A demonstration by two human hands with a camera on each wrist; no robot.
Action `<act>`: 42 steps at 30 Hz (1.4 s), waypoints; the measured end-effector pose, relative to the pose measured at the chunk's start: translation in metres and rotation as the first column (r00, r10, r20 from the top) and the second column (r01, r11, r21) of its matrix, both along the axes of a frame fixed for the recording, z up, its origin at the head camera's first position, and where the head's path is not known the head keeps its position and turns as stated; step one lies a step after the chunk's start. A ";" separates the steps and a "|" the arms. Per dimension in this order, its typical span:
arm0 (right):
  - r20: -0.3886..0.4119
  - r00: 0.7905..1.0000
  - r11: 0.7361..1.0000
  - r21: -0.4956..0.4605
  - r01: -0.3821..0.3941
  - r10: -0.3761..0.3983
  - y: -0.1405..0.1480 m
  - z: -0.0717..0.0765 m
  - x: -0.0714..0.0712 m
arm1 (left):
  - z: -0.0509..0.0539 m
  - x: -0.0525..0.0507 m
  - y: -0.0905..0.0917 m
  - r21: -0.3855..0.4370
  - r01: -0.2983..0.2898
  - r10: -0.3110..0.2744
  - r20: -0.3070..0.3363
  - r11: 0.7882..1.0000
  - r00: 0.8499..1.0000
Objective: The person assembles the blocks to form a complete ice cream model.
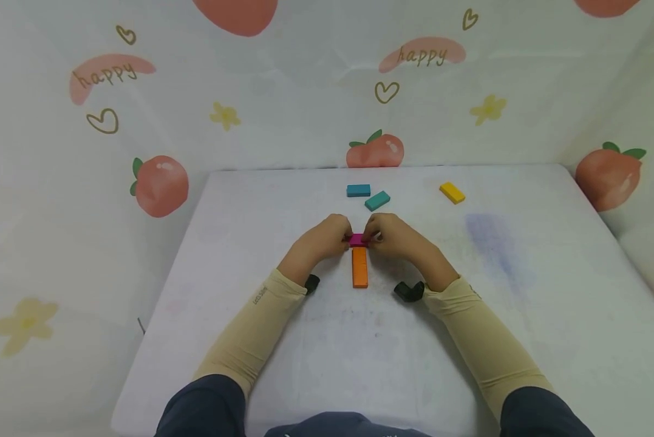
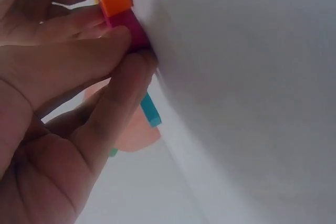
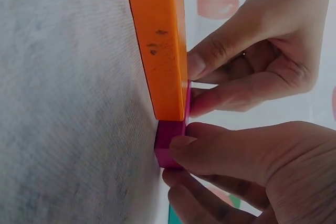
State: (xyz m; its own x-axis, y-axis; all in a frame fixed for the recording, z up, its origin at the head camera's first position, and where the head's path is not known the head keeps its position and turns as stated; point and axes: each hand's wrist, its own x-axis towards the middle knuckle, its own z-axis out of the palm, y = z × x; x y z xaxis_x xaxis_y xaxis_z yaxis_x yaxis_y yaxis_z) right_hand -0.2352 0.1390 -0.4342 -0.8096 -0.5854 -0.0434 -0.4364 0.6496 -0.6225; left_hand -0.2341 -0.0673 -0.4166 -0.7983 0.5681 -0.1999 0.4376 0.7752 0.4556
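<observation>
A magenta block (image 1: 358,240) lies crosswise on the white table, against the far end of an orange block (image 1: 360,267) that points toward me. My left hand (image 1: 330,235) pinches the magenta block's left end between thumb and fingers; the left wrist view shows the thumb on the magenta block (image 2: 137,34) close up. At its other end my right hand (image 1: 396,237) pinches with thumb and fingertips, seen in the right wrist view on the magenta block (image 3: 170,135). Dark smudges mark the orange block (image 3: 157,45) there. The fingers partly cover the magenta block.
Behind the hands lie a blue block (image 1: 358,190) and a teal block (image 1: 378,201). A yellow block (image 1: 452,193) sits farther right. A bluish stain (image 1: 490,243) marks the table's right side. A patterned cloth (image 1: 305,91) hangs behind the table's far edge.
</observation>
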 end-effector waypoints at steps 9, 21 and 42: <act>0.002 1.000 1.000 0.018 -0.012 0.012 -0.001 0.000 -0.003 | 0.004 0.006 -0.001 -0.003 -0.051 0.051 0.004 0.999 0.999; -0.005 0.999 0.999 0.007 -0.034 0.034 0.002 0.003 -0.001 | 0.005 0.005 0.000 -0.017 -0.026 0.025 -0.016 1.000 1.000; 0.016 0.999 0.998 0.051 -0.045 0.044 0.002 0.000 0.000 | -0.001 0.008 0.001 -0.004 -0.022 0.022 -0.004 1.000 1.000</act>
